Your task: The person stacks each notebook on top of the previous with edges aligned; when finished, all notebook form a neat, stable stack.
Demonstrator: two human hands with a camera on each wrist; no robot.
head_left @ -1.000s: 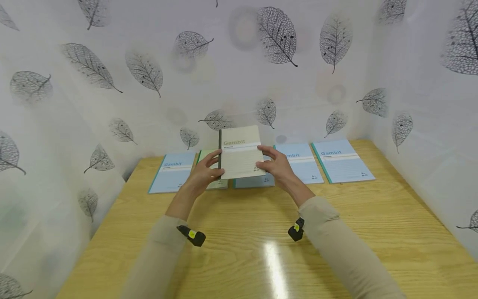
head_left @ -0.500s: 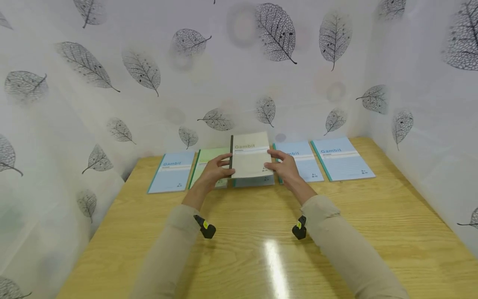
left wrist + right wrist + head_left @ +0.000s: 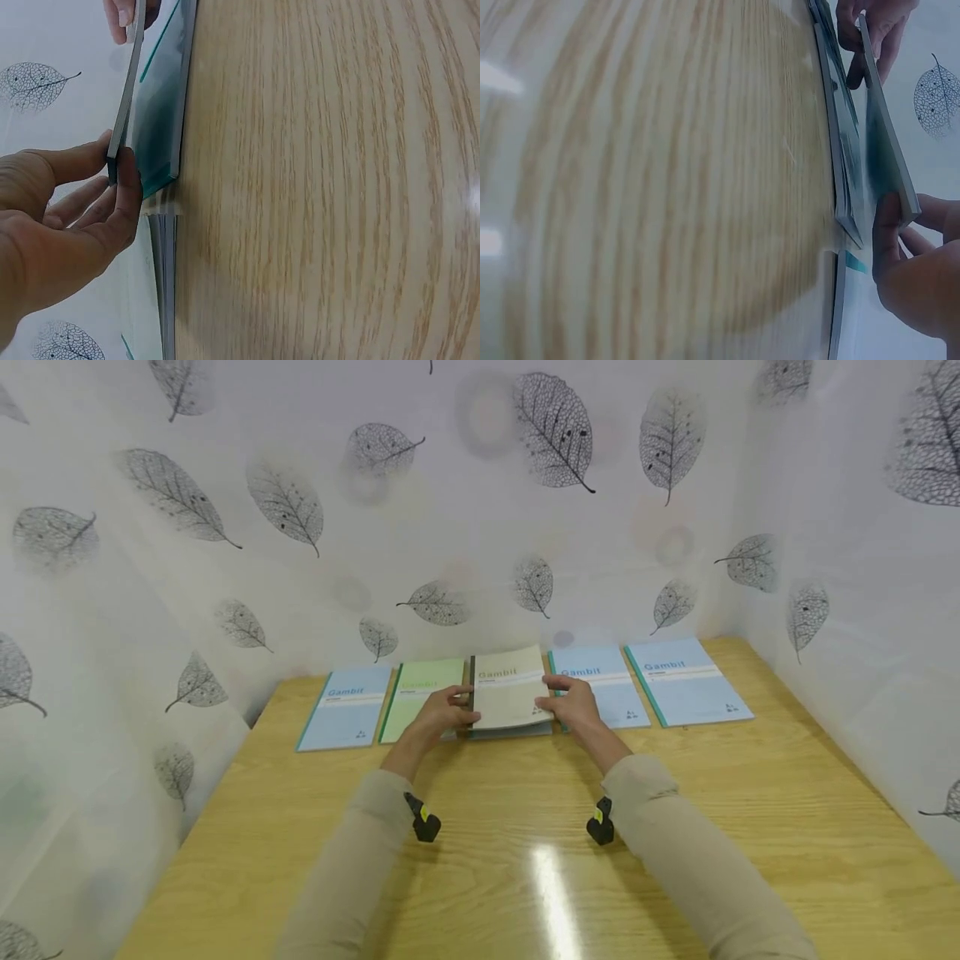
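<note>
A cream notebook (image 3: 510, 693) with a dark spine is held between both hands, just above a blue notebook (image 3: 525, 732) whose near edge peeks out below it. At the spine side, my left hand (image 3: 438, 714) pinches it between thumb and fingers. My right hand (image 3: 576, 703) grips the opposite edge the same way. In the left wrist view a gap shows between the cream notebook (image 3: 127, 90) and the blue notebook (image 3: 161, 112) lying on the table. From the right wrist view, the held notebook (image 3: 889, 142) is likewise raised and tilted.
Along the table's (image 3: 487, 827) back edge lie a blue notebook (image 3: 345, 718) at far left, a green notebook (image 3: 408, 714), and two blue notebooks to the right, one (image 3: 600, 681) partly behind my right hand, the other (image 3: 686, 681) farthest right. Behind them hangs a leaf-patterned sheet (image 3: 465, 510).
Both hands have lowered the cream notebook and shifted it right, from over the green notebook to over the middle blue one. The green notebook's cover now shows more fully.
</note>
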